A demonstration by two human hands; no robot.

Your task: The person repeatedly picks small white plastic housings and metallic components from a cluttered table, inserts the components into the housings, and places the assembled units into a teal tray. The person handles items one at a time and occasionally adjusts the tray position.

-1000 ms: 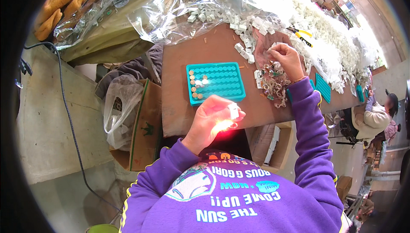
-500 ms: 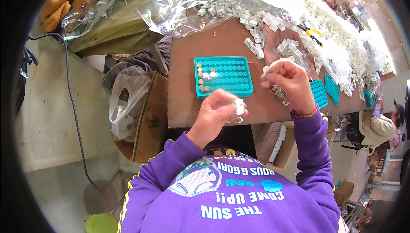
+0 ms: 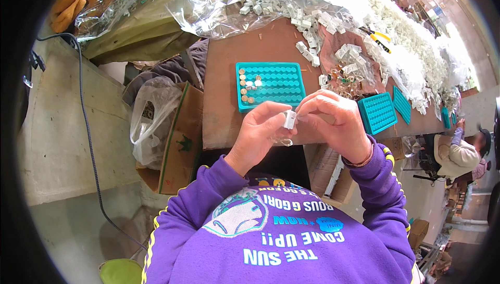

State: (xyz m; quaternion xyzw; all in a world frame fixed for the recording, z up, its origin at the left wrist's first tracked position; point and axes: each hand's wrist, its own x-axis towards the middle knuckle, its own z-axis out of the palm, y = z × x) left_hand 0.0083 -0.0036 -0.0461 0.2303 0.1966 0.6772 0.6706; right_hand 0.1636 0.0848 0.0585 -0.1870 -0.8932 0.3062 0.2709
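By the left fingers (image 3: 275,109), a small white plastic block (image 3: 289,120) is clamped just nearside of the teal, rectangular plastic tray (image 3: 284,85). The right fingers (image 3: 324,106) are pinched together beside the block; whether anything is gripped cannot be told.

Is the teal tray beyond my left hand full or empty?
Partly filled: round discs sit toward the left of the teal tray, while the hollows on its right are bare.

block (image 3: 289,120) before tray (image 3: 284,83) | discs (image 3: 242,77) in tray's left side | tray on table (image 3: 224,49) | carton (image 3: 183,151) left of table
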